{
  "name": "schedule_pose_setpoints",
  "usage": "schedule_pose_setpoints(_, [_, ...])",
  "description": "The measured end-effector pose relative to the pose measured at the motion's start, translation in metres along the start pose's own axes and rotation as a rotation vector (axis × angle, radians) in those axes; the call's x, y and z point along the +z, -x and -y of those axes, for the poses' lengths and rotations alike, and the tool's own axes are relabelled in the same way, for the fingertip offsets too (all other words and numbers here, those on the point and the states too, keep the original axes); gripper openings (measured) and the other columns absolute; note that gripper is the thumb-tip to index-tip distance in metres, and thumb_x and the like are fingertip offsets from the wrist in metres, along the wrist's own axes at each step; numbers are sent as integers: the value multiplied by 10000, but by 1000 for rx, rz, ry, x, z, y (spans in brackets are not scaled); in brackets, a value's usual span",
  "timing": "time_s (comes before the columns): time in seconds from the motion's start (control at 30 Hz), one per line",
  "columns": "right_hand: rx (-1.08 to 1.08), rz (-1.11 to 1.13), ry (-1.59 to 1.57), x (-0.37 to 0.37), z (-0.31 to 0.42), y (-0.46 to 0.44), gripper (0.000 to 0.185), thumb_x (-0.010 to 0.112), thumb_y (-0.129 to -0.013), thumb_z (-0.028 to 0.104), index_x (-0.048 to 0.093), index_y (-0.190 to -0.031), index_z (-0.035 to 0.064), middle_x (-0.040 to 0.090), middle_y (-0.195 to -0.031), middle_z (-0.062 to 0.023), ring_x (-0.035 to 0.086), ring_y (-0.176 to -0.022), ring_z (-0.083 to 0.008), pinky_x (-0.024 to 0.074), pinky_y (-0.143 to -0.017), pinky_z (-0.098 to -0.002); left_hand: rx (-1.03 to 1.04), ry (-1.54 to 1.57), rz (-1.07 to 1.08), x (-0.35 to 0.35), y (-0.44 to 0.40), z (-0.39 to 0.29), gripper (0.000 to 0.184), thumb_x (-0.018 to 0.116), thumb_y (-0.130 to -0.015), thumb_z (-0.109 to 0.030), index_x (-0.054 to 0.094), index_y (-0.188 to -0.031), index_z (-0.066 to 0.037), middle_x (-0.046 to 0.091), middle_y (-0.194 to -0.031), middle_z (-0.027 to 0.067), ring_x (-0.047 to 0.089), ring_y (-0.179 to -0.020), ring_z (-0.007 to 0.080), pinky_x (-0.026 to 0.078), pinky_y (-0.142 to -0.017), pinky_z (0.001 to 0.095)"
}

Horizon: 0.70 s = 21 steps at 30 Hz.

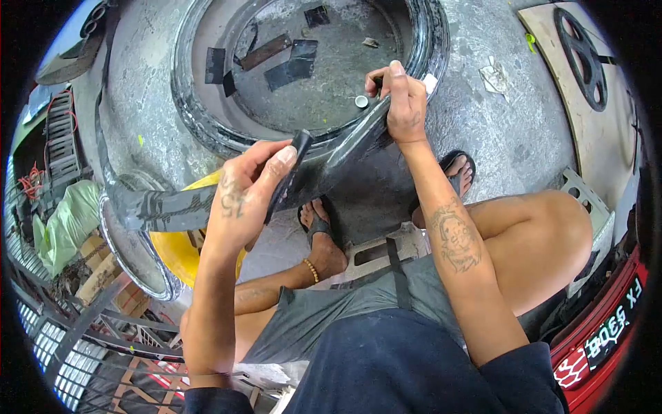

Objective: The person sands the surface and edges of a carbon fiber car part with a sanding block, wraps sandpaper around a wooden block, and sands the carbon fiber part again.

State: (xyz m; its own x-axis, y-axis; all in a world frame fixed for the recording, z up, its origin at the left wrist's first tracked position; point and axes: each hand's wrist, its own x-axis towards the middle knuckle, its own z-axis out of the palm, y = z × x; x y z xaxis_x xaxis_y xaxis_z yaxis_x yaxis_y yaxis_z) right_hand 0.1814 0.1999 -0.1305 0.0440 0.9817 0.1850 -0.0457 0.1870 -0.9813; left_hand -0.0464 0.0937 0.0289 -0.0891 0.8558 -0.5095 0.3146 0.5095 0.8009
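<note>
My left hand [258, 176] pinches a narrow black rubber strip [301, 148] between thumb and fingers. My right hand [401, 103] is closed at the raised edge of a black rubber band [355, 138], which runs between my hands and shows grey scuffs along its fold. A small white end [431, 83] sticks out beside the right hand; the fingers hide the rest of that object. Close to this hand lies a small round white cap [361, 101]. Behind both hands, a large black tyre ring [186, 103] lies on the floor.
Cut black rubber pieces [293, 65] lie inside the ring. At left are a yellow container [172, 255], a grey-black tube [162, 207] and a green plastic bag [69, 217]. A board with a black wheel-shaped part [581, 58] stands right. A red vehicle part [607, 345] is lower right.
</note>
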Motion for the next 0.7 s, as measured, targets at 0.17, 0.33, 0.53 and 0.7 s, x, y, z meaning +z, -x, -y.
schedule_pose_setpoints(0.17, [-21,15,5,-1,0,1,640,417,-1156,382,656,-764,-65,733,-781,-130,681,-733,-203,534,-713,-331,156,-331,91,0,-8,-33,364,663,-1095,-257,733,-1236,71,697,-1014,126,647,-901,181,504,-848,315])
schedule_pose_setpoints(0.33, [-7,18,6,0,2,2,630,409,-1150,380,673,-789,-63,724,-776,-120,657,-707,-198,526,-702,-324,42,-106,-45,9,-8,-25,300,700,-1070,-198,745,-1185,75,675,-904,133,632,-793,197,500,-763,333])
schedule_pose_setpoints(0.53, [-38,9,29,2,0,1,588,405,-1141,356,690,-820,-46,706,-758,-109,652,-686,-198,517,-676,-326,298,-435,17,48,-25,-37,259,720,-1039,-132,757,-1167,90,646,-902,132,631,-796,216,483,-740,336])
schedule_pose_setpoints(0.7, [-102,28,60,-1,4,-1,498,460,-1132,293,665,-825,-41,674,-739,-116,660,-669,-219,517,-657,-349,260,-463,46,41,-8,-46,214,727,-1006,-40,757,-1182,79,622,-863,172,658,-734,330,521,-692,410])
